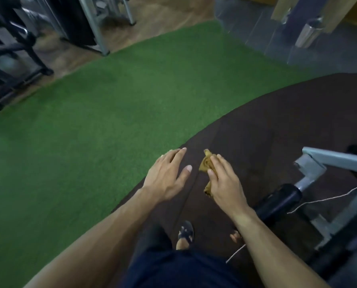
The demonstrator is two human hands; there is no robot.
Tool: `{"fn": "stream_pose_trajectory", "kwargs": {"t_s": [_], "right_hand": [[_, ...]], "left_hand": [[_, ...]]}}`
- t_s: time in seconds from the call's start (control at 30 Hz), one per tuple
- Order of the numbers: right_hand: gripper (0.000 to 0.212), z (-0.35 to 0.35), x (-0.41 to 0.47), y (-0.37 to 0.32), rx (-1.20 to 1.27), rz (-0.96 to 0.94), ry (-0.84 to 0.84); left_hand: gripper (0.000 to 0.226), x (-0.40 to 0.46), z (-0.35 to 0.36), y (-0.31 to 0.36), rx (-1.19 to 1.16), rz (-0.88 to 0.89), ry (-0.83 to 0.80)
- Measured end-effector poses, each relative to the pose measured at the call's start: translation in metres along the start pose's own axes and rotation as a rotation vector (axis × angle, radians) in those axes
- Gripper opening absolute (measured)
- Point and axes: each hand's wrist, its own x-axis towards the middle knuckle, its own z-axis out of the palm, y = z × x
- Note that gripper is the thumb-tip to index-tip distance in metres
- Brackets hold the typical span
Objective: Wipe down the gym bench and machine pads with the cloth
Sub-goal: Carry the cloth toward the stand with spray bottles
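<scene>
From the head camera, looking down past dark shorts, both bare forearms reach forward over a dark brown rubber floor (256, 121). The right hand (225, 181) is closed around a crumpled mustard-yellow cloth (207, 163), its fingers curled over the bundle so that folds stick out past the fingertips at the top and below the thumb side near the wrist. The left hand (166, 173) holds nothing; its fingers are stretched out and loosely spread, palm down, thumb angled toward the cloth, just beside the right hand but not touching it. Low on the right stands a grey metal machine frame (337, 161) with a black cylindrical roller pad (277, 201) on the end of its arm, near the right wrist yet apart from the cloth. A thin white cord (327, 197) trails across the frame and down to the floor. A sandalled foot (185, 233) shows between the arms on the rubber. To the left a strip of green turf (111, 111) runs across, and beyond it dark machines (11, 59) stand blurred on a wood-toned floor
</scene>
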Motion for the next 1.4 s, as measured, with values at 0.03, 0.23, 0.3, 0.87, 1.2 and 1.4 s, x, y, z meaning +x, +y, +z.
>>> {"fn": "stream_pose_trajectory", "kwargs": {"t_s": [0.03,0.23,0.3,0.87,1.2,1.4], "right_hand": [[0.044,-0.005,0.027,0.002,0.001,-0.006,0.006],[0.044,-0.017,0.181,0.025,-0.02,0.051,0.074],[0.043,-0.021,0.234,0.033,-0.03,0.085,0.107],[0.044,-0.112,0.608,0.154,0.042,0.334,0.311],[0.045,-0.226,0.818,0.267,-0.01,0.308,0.307],[0.043,-0.272,0.931,0.361,-0.054,0.347,0.374]], "left_hand": [[0.06,0.026,-0.006,-0.001,-0.001,0.013,0.005],[0.061,0.195,-0.023,-0.022,0.019,0.104,-0.063],[0.061,0.259,-0.029,-0.028,0.023,0.147,-0.065],[0.061,0.727,-0.068,0.039,0.11,0.404,-0.246],[0.063,0.967,-0.066,0.123,0.077,0.371,-0.235],[0.062,1.119,-0.032,0.18,0.084,0.448,-0.291]]}}
